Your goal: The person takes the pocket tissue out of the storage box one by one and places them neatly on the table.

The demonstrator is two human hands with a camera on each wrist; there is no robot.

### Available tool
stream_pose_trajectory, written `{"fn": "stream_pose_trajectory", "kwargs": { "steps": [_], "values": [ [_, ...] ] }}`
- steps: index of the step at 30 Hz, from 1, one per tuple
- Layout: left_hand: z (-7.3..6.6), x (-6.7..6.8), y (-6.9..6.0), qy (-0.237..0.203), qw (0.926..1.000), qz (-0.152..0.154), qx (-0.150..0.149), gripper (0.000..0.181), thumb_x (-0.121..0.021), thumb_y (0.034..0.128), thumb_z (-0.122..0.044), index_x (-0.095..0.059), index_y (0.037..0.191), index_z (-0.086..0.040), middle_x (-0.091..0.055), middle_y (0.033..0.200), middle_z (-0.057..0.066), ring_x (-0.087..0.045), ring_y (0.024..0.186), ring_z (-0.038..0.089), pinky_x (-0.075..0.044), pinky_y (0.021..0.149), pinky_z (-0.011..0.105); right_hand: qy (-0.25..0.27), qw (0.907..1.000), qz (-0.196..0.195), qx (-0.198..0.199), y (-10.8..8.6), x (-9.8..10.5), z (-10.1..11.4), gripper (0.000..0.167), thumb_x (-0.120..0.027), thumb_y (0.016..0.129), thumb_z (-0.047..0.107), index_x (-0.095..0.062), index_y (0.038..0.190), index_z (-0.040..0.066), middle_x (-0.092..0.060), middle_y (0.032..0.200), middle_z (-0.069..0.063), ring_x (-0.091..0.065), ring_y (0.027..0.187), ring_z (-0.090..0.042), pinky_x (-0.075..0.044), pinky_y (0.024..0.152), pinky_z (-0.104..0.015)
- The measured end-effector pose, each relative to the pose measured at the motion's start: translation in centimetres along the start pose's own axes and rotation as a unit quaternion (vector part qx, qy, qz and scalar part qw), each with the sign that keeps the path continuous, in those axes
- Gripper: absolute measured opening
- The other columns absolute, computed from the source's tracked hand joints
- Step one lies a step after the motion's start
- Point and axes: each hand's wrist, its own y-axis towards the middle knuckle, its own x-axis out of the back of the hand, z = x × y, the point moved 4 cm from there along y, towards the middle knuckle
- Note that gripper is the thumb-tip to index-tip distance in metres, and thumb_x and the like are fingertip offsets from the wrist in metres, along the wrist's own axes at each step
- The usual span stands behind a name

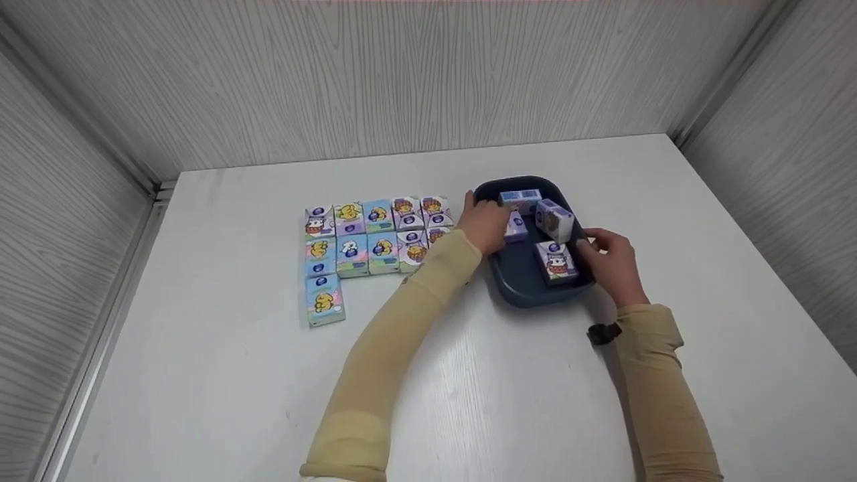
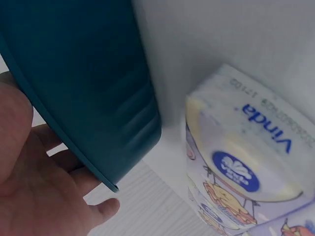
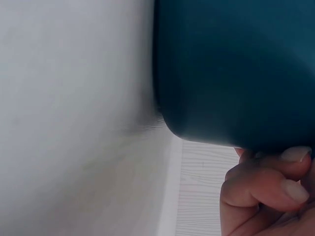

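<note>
A dark blue-green plastic tray [image 1: 529,284] stands on the table with several small tissue packs inside. My left hand [image 1: 485,224] reaches over its left rim, at a purple tissue pack [image 1: 515,227]. The left fingertips are hidden, so I cannot tell whether they pinch that pack. In the left wrist view the left hand [image 2: 44,182] lies across the tray's edge [image 2: 74,152]. At the right side my right hand [image 1: 612,264] grips the tray's rim, its fingers curled there in the right wrist view. Also in the tray are an upright pack [image 1: 554,221] and a flat pack [image 1: 556,262].
Left of the tray, printed tissue packs [image 1: 351,251] lie side by side in rows on the white table [image 1: 221,375]. One pack [image 1: 325,300] stands out at the front of the left column. Pale wood-grain panels [image 1: 415,80] enclose the table at the back and sides.
</note>
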Motion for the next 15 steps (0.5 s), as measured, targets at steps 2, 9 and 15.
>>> {"fn": "stream_pose_trajectory", "kwargs": {
  "steps": [2,9,15],
  "values": [
    [-0.4,0.1,0.0,0.011,0.9999,-0.005,-0.001,0.034,-0.063,0.0895,-0.025,-0.064,0.121,-0.012,-0.064,0.114,0.009,-0.058,0.108,0.027,-0.016,0.111,0.055,-0.002,1.0,0.0,0.004,0.0,0.1,0.1,0.03,-0.057,0.095,0.021,-0.065,0.117,0.003,-0.051,0.08,-0.008,-0.044,0.062,-0.012,-0.038,0.051,-0.023],
    [-1.4,-0.1,0.0,0.035,0.9992,-0.019,-0.008,0.024,-0.064,0.0881,-0.019,-0.068,0.111,-0.013,-0.065,0.11,0.009,-0.063,0.1,0.026,-0.033,0.105,0.048,0.0,1.0,0.005,0.007,0.0,0.0,0.2,0.029,-0.058,0.095,0.021,-0.065,0.116,0.002,-0.052,0.08,-0.007,-0.044,0.064,-0.013,-0.039,0.052,-0.022],
    [-1.3,0.3,-0.7,-0.025,0.9972,-0.071,-0.004,0.039,-0.073,0.0807,-0.023,-0.063,0.117,-0.012,-0.063,0.11,0.01,-0.058,0.098,0.029,-0.047,0.084,0.043,0.001,0.9999,0.003,0.01,0.1,0.0,0.2,0.03,-0.058,0.094,0.021,-0.065,0.116,0.002,-0.051,0.079,-0.007,-0.044,0.065,-0.014,-0.038,0.053,-0.023]
  ]
}}
